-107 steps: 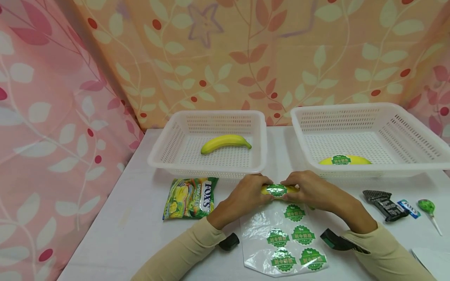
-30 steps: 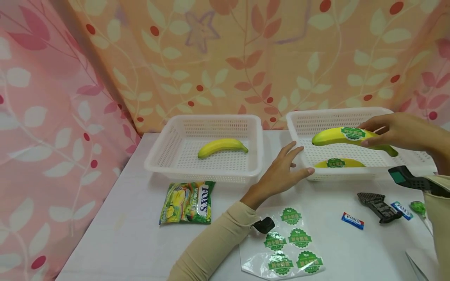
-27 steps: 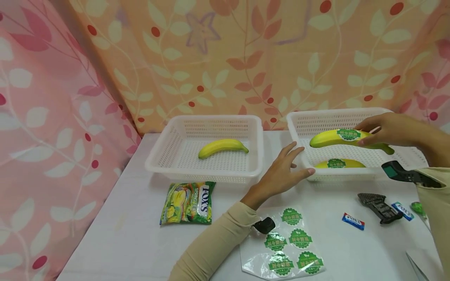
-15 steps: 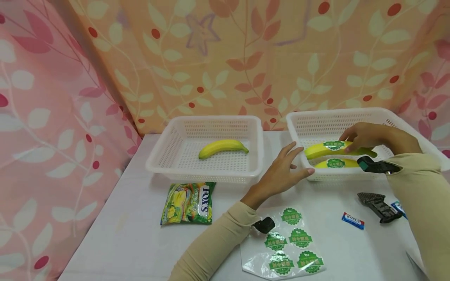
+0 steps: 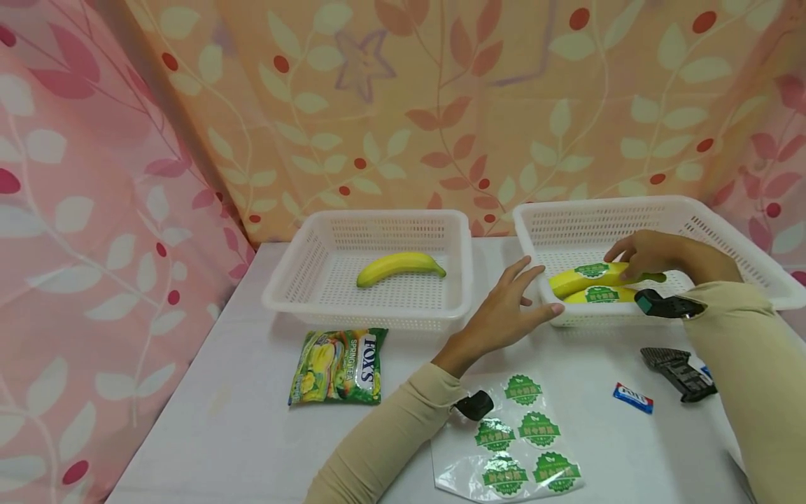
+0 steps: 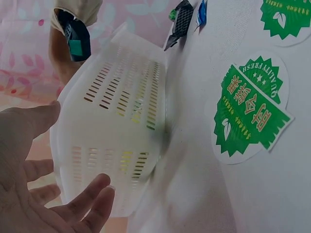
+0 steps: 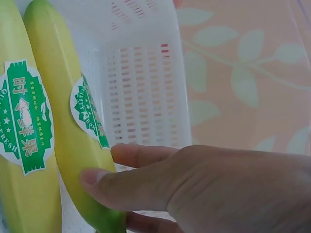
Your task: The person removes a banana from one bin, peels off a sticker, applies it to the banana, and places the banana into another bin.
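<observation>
My right hand (image 5: 630, 260) reaches into the right white basket (image 5: 724, 231) and grips a stickered banana (image 5: 585, 275) near its green stem end. That banana lies against a second stickered banana (image 5: 598, 296) on the basket floor. In the right wrist view my fingers (image 7: 112, 187) curl round the held banana (image 7: 73, 131), with the other banana (image 7: 24, 155) to its left. My left hand (image 5: 525, 288) hovers open by the basket's front left corner, the thumb at the rim. The left wrist view shows its spread fingers (image 6: 82, 204) next to the basket corner (image 6: 116, 141).
The left basket (image 5: 296, 280) holds a plain banana (image 5: 399, 266). On the white table lie a Fox's candy bag (image 5: 336, 367), a sheet of green stickers (image 5: 513, 448), a small blue-red candy (image 5: 632, 397) and a black wrapper (image 5: 676, 367). Patterned cloth closes the back and left.
My right hand has carried the stickered banana from the table front up over the right basket and lowered it beside the other stickered banana. The left hand let go and stayed by the basket corner.
</observation>
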The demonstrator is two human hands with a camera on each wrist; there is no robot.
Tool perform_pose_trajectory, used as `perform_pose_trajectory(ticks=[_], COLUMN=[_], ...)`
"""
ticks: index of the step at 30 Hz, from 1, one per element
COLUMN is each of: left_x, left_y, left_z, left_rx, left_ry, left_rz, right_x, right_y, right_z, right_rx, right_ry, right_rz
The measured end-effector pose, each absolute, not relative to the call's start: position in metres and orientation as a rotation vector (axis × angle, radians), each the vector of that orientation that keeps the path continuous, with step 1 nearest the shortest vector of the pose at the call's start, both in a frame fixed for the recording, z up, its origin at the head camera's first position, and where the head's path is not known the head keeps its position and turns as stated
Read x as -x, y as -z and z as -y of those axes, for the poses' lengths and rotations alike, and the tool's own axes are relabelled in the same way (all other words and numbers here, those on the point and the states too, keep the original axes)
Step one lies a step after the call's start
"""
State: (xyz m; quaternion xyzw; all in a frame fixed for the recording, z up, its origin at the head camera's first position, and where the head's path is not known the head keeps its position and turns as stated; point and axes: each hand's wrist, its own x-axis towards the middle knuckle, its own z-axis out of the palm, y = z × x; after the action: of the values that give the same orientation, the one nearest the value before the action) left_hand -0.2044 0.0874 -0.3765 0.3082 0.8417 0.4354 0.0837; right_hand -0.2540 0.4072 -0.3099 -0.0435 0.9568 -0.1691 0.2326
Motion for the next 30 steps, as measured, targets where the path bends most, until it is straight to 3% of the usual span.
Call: perform_pose_trajectory(ticks=[12, 30], left_x=[0.205, 0.205], left_y=[0.377, 0.377], left_z=[-0.087, -0.086], left_rx=[-0.922, -0.921], left_ry=[-1.279, -1.266], left_rz=[-2.531, -2.546], right_x=[0.241, 0.175], right_y=[0.309, 0.303], right_z=[-0.398, -0.339], right_rx=[0.203, 0.42], right_ry=[0.591, 0.809], right_rz=[-2.748, -2.866])
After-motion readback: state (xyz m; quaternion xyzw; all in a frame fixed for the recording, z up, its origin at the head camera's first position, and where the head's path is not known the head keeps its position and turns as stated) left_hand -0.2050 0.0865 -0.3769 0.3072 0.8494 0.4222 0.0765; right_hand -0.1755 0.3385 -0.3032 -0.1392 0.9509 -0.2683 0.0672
